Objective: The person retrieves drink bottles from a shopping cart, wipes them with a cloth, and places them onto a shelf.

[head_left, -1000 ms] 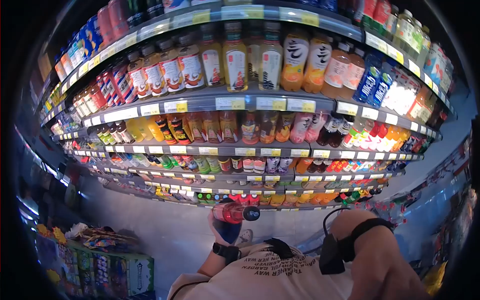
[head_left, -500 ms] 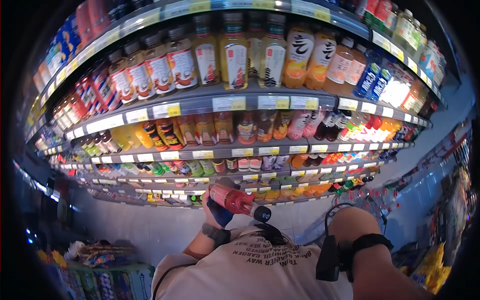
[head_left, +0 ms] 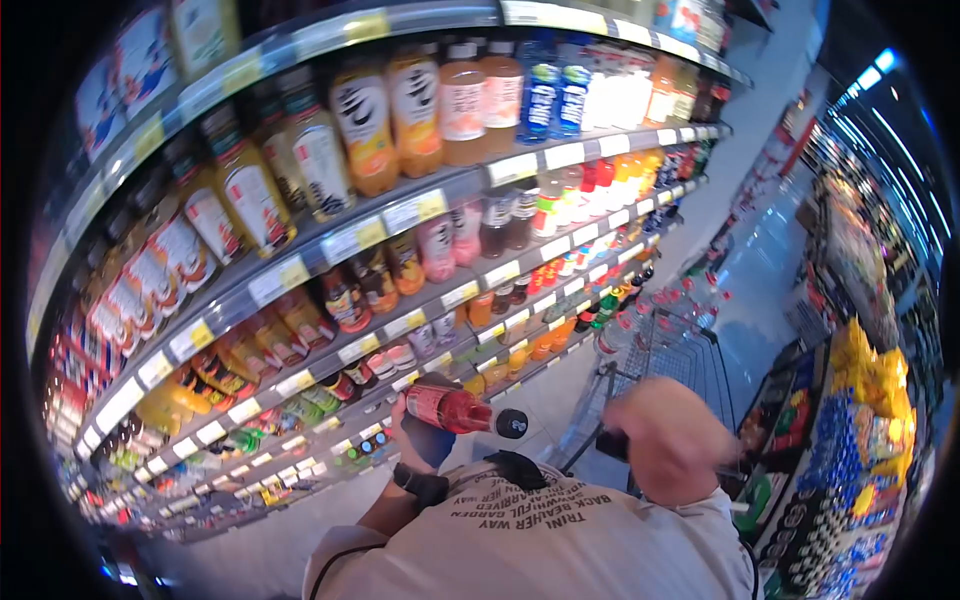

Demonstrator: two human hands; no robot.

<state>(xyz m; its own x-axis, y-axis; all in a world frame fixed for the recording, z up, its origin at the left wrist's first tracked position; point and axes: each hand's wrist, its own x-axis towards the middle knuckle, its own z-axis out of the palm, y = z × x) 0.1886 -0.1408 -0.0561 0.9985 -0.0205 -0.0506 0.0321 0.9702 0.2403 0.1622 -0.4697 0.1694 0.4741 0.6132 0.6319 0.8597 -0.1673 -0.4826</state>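
My left hand [head_left: 404,432] is closed around a bottle of red drink [head_left: 448,408], held tilted in front of my chest with its black cap toward the right. Something dark blue covers part of the palm, and a dark band circles that wrist. On the right, my right hand [head_left: 672,425] is smeared by motion, so its fingers do not show clearly. It is in front of a wire shopping cart [head_left: 690,345]; whether it touches the cart I cannot tell. Clear bottles with red caps [head_left: 690,300] are at the cart's far end.
Long shelves [head_left: 400,215] of bottled drinks with price tags curve across the front and left. An aisle [head_left: 765,250] runs away at the right. Yellow bags [head_left: 865,390] and stacked goods line its right side. Pale floor [head_left: 260,540] lies below the shelves.
My view has turned right, so the shelves have shifted left and more aisle and cart show. The red bottle stays in my left hand. My right hand and arm have moved and blurred.
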